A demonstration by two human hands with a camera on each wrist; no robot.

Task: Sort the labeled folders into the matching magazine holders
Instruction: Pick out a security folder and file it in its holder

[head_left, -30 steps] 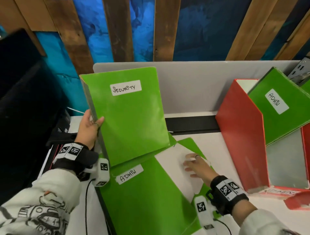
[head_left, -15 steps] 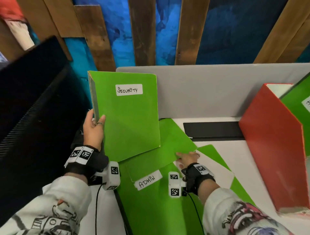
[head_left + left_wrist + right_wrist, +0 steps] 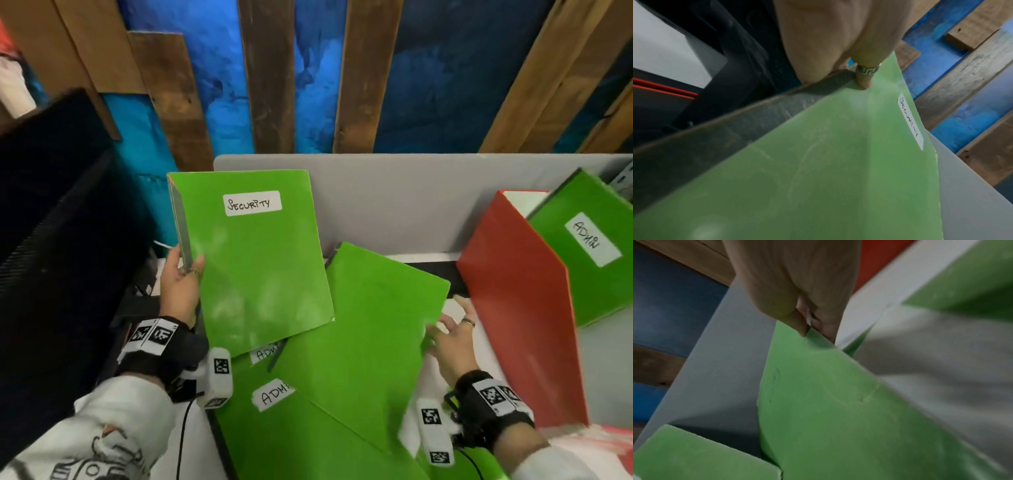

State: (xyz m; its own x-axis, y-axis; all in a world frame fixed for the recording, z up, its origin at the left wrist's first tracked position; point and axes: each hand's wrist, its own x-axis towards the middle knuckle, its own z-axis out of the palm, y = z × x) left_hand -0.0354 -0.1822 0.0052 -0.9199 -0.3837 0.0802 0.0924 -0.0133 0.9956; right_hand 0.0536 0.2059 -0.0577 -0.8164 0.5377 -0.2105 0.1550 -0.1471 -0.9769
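My left hand (image 3: 181, 284) grips the left edge of a green folder labelled SECURITY (image 3: 257, 267) and holds it upright; in the left wrist view the thumb (image 3: 863, 78) presses its front face (image 3: 838, 162). My right hand (image 3: 448, 335) pinches the right edge of another green folder (image 3: 370, 325), raised off the pile with no label showing; the right wrist view shows the hand (image 3: 807, 327) clamped on that edge (image 3: 828, 402). Under both lie green folders labelled ADMIN (image 3: 274, 428). A red magazine holder (image 3: 520, 308) at the right contains a green ADMIN folder (image 3: 589, 246).
A black monitor (image 3: 51, 240) stands close on the left. A grey divider panel (image 3: 394, 198) runs along the back of the white desk, with a black strip (image 3: 431, 269) at its foot. Wooden slats and a blue wall rise behind.
My right hand has moved right from the flat pile and lifted a green folder by its edge. My left hand keeps the SECURITY folder upright in about the same place.
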